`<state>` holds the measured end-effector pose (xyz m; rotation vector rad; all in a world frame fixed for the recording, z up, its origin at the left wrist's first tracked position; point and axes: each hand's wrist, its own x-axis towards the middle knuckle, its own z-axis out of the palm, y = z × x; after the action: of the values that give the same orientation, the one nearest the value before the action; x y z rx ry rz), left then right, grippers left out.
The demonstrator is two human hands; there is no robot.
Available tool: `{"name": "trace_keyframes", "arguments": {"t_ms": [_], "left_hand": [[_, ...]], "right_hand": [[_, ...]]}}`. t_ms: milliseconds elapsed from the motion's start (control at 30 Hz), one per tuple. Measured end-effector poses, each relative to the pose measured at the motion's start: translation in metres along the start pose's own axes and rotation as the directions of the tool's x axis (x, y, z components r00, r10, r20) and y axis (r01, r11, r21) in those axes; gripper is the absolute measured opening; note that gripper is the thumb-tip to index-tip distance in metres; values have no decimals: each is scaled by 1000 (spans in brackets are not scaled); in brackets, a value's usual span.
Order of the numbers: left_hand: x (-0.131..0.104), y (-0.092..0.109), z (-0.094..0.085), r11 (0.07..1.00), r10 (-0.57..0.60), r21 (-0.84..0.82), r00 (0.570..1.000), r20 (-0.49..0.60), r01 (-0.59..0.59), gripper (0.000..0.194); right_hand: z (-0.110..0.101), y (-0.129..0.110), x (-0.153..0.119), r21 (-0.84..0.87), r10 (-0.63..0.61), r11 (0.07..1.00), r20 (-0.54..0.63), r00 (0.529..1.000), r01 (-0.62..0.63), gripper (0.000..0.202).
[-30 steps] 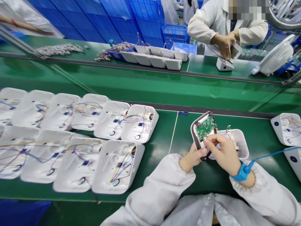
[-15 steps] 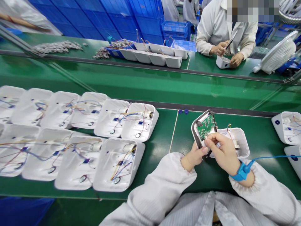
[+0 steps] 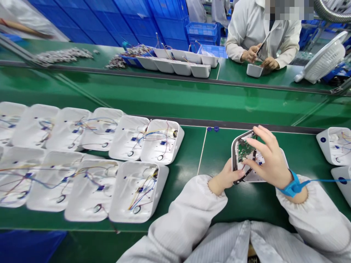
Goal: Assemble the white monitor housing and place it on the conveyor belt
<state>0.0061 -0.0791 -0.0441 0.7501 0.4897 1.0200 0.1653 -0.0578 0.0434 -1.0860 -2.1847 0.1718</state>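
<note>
One shallow white plastic cover (image 3: 234, 148) with rounded corners and a dark grey rim is tilted up in my left hand (image 3: 225, 178), gripped at its near edge, my thumb lying along the rim while the other fingers are hidden behind it. Inside the cover sits a green printed circuit board (image 3: 245, 149) dotted with small parts. My right hand (image 3: 271, 159) is over the cover's right side with its fingers spread, fingertips near the far rim and thumb pointing across the board — whether any of them touch it, I cannot tell. Around my right wrist is a bright blue wrist strap (image 3: 294, 186), its thin blue cord (image 3: 326, 180) running off to the right. Partly behind the cover and my right hand, a deep white plastic housing (image 3: 255, 178) rests on the dark green tabletop (image 3: 186, 204). To my left lie two rows of similar white housings (image 3: 138, 199) with coloured wires inside; two more white housings (image 3: 335, 146) stand at the right edge. Two small dark blue rings (image 3: 216, 129) lie near the far edge — just beyond the cover. Across the green partition (image 3: 175, 96), a co-worker in a white coat (image 3: 244, 31) has both hands at a small white housing (image 3: 254, 70).
</note>
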Motion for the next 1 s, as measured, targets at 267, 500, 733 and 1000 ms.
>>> {"name": "trace_keyframes", "arguments": {"t_ms": [267, 500, 733, 1000], "left_hand": [[2, 6, -1, 991, 46, 127, 998, 48, -52, 59], [0, -1, 4, 1000, 18, -19, 997, 71, -17, 68], [-2, 2, 8, 998, 8, -62, 1000, 27, -7, 73], [0, -9, 0, 996, 40, -84, 999, -18, -42, 74]], "right_hand": [[-5, 6, 4, -22, -70, 997, 79, 994, 72, 33], [-42, 44, -19, -124, 171, 976, -54, 984, -177, 41], [-21, 68, -30, -346, 311, 901, 92, 946, -263, 43], [-15, 28, -22, 75, 405, 910, 50, 913, -408, 27]]}}
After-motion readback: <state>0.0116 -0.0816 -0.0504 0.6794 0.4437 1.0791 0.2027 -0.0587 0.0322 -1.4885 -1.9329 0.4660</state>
